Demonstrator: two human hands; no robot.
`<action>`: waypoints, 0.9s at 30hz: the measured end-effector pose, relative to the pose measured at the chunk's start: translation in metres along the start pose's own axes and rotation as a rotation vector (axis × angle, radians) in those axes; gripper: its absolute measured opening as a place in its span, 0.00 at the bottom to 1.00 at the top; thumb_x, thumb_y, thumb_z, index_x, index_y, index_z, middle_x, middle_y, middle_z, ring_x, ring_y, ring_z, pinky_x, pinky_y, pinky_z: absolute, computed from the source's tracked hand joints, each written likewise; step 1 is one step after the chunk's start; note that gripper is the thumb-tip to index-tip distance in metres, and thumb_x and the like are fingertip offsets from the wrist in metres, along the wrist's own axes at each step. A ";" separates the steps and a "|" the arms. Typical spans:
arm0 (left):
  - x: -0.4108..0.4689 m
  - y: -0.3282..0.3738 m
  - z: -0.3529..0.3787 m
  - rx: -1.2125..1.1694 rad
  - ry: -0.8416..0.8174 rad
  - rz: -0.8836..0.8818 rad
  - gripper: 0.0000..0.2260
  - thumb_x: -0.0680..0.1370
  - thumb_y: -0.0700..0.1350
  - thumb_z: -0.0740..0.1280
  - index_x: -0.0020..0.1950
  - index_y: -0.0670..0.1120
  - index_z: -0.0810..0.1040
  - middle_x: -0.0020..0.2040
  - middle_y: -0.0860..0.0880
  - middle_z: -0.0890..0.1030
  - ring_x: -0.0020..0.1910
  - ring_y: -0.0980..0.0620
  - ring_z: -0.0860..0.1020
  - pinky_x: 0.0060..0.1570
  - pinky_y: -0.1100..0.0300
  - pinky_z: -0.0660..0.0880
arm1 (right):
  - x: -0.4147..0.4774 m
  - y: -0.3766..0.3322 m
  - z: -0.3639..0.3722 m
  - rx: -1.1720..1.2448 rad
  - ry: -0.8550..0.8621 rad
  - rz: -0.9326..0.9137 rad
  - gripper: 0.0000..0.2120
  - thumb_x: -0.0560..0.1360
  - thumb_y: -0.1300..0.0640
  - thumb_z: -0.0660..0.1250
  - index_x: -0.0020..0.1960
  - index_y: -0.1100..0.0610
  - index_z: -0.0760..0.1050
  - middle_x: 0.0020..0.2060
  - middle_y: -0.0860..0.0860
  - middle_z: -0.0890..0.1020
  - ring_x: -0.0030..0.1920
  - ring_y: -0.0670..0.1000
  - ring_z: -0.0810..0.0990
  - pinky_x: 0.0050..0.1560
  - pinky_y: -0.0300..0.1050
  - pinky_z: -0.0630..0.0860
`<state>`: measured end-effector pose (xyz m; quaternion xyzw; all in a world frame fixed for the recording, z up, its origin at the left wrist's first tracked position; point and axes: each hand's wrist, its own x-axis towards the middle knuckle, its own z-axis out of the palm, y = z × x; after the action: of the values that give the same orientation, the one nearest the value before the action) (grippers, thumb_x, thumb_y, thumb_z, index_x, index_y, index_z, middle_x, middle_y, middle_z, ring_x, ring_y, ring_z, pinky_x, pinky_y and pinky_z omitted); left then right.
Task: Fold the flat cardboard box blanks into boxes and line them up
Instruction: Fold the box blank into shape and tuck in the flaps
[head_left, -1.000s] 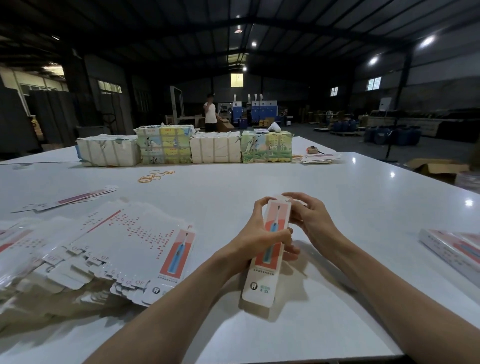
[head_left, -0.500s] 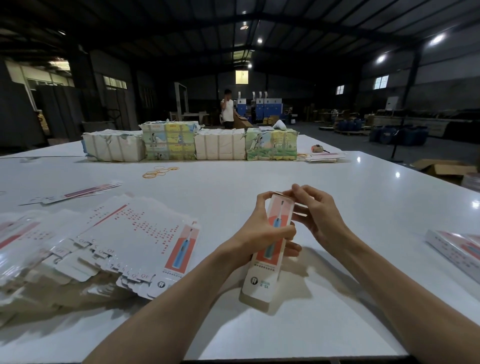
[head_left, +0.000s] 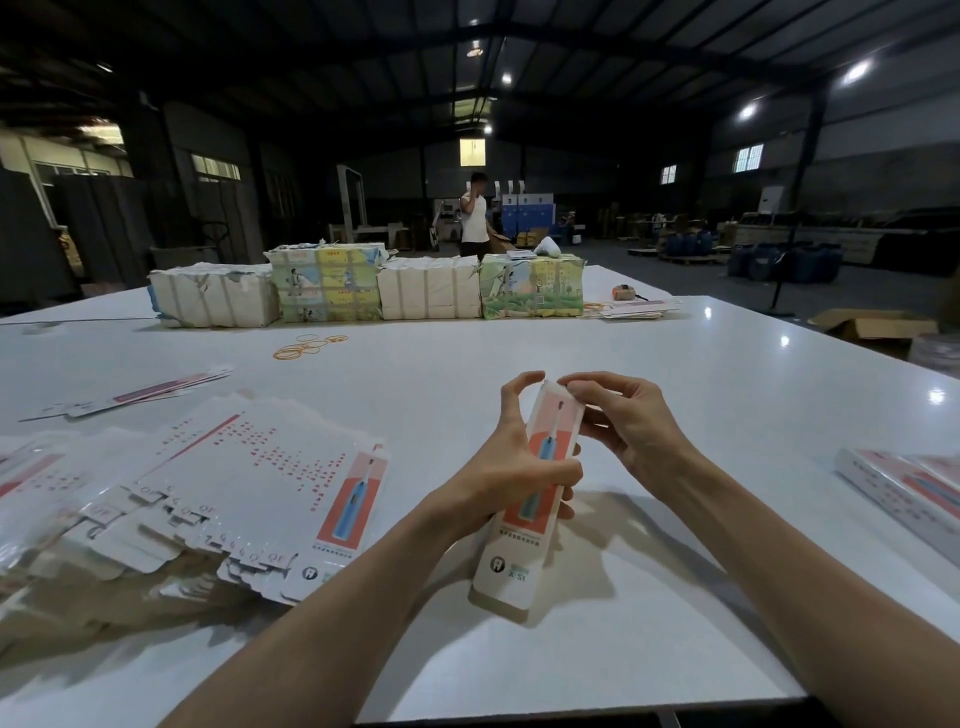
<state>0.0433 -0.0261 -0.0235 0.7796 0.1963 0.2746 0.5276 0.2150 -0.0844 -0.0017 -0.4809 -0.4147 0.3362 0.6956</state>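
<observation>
The half-formed box (head_left: 514, 545) is held just above the near middle of the white table (head_left: 675, 364), its long axis running from the near end, low and close to the body, up and away to the far end, leaning slightly right. The left hand (head_left: 511, 467) wraps round its middle, fingers curled across the printed front and thumb lifted off beside the far end. The right hand (head_left: 631, 423) comes in from the right, and its bent fingertips (head_left: 571, 387) pinch the far end of the box at the flap, so the end to be closed lies directly under them; this hand is the nearer one for the tuck. The box is a slim white sleeve with a coral panel, a blue toothbrush picture and a small round logo near its near end. It looks light and easily creased. The stack of flat blanks (head_left: 249, 467) lies to the left, and the finished boxes (head_left: 904, 488) lie at the right edge.
</observation>
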 end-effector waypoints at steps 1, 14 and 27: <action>0.000 -0.001 0.000 0.012 0.000 0.002 0.46 0.72 0.45 0.78 0.73 0.73 0.51 0.61 0.43 0.75 0.43 0.48 0.87 0.40 0.57 0.84 | 0.000 -0.001 0.000 -0.010 -0.001 0.000 0.11 0.81 0.63 0.69 0.45 0.56 0.89 0.46 0.57 0.88 0.49 0.58 0.88 0.42 0.49 0.85; 0.000 0.001 -0.004 -0.001 0.026 -0.004 0.39 0.73 0.42 0.77 0.69 0.69 0.57 0.57 0.41 0.77 0.38 0.46 0.86 0.37 0.56 0.83 | -0.002 -0.003 -0.005 0.025 -0.130 0.003 0.09 0.82 0.62 0.68 0.55 0.61 0.87 0.52 0.59 0.87 0.56 0.58 0.87 0.49 0.49 0.85; 0.000 -0.004 0.000 -0.106 0.086 -0.051 0.37 0.73 0.41 0.76 0.70 0.65 0.57 0.57 0.37 0.77 0.38 0.44 0.86 0.40 0.54 0.84 | -0.008 0.012 0.003 -0.294 -0.101 -0.183 0.09 0.82 0.59 0.70 0.59 0.59 0.85 0.49 0.52 0.89 0.52 0.53 0.88 0.53 0.45 0.85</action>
<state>0.0433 -0.0241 -0.0268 0.7327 0.2239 0.3042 0.5662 0.2074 -0.0864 -0.0150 -0.5200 -0.5356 0.2309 0.6240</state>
